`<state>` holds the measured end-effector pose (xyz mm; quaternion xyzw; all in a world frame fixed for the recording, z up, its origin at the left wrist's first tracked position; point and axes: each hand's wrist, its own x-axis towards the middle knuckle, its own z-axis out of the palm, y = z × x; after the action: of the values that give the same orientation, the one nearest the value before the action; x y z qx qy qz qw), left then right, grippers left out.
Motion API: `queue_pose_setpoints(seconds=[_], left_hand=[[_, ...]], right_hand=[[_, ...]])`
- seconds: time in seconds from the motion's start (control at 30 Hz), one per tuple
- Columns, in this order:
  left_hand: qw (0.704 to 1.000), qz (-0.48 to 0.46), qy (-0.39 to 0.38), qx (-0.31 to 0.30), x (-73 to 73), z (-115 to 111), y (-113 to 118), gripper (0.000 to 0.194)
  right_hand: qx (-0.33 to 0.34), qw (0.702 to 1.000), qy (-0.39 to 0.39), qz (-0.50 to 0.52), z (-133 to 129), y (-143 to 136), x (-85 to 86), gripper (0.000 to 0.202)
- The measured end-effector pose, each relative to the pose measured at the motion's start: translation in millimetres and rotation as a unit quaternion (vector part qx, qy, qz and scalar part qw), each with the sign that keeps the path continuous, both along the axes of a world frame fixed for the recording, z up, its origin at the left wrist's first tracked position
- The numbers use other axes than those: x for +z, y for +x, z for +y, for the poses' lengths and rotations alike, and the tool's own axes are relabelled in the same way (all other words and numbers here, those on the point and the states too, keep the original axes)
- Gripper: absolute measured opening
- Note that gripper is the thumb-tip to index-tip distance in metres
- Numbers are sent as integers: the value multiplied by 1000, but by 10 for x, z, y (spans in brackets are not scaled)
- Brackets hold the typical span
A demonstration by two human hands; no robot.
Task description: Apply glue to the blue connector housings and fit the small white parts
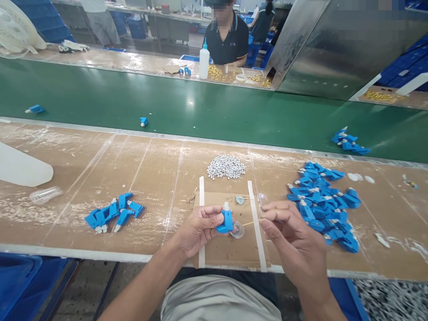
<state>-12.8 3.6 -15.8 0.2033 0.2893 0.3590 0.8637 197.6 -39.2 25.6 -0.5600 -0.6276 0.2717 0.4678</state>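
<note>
In my left hand [203, 225] is a small blue plastic part [226, 221] with a white tip pointing up, pinched between thumb and fingers. My right hand [294, 236] pinches a thin wooden stick [251, 223], which slants left toward a small clear round dish [237, 230] just beside the blue part. Whether the stick touches the dish's contents I cannot tell. Both hands hover over a cardboard sheet [230, 254] edged by two white tape strips. Beyond them lies a pile of small grey-white pieces [226, 166]. A bluish lump [240, 200] with another stick rests on the sheet.
A large heap of blue parts [324, 200] lies right, a smaller group [113, 211] left. The green conveyor belt [200, 111] runs behind, carrying a few blue parts. A co-worker [227, 38] sits across, near a white bottle [204, 60]. A metal housing [317, 49] stands at upper right.
</note>
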Motion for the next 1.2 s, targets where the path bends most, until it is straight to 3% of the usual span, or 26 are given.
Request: queue_pose_setpoints(seconds=[0.17,0.3,0.47,0.57,0.67,0.9,1.1,1.2], left_hand=[[999,0,-4,36,-24,67,-167,23],[999,2,-6,48,-72,83,-238,22],[998,-4,-19,61,-97,88,-279,21],[996,2,-35,77,-104,87,-298,23],[995,13,-42,89,-120,76,-307,22],[996,10,-31,87,-154,44,-304,21],[993,23,-53,102,-161,43,-313,22],[991,31,-65,109,-169,39,-316,23]], right_hand=[[76,990,-83,-84,3,16,-196,14],[74,984,-109,-116,169,55,-303,16],[4,958,-48,-284,882,268,-384,16],[23,945,-32,-325,1332,373,-467,18],[63,934,-24,-352,1579,415,-545,22],[109,906,-30,-408,1687,401,-601,26],[149,879,-58,-449,1800,417,-502,26],[165,861,-68,-475,1837,449,-459,17]])
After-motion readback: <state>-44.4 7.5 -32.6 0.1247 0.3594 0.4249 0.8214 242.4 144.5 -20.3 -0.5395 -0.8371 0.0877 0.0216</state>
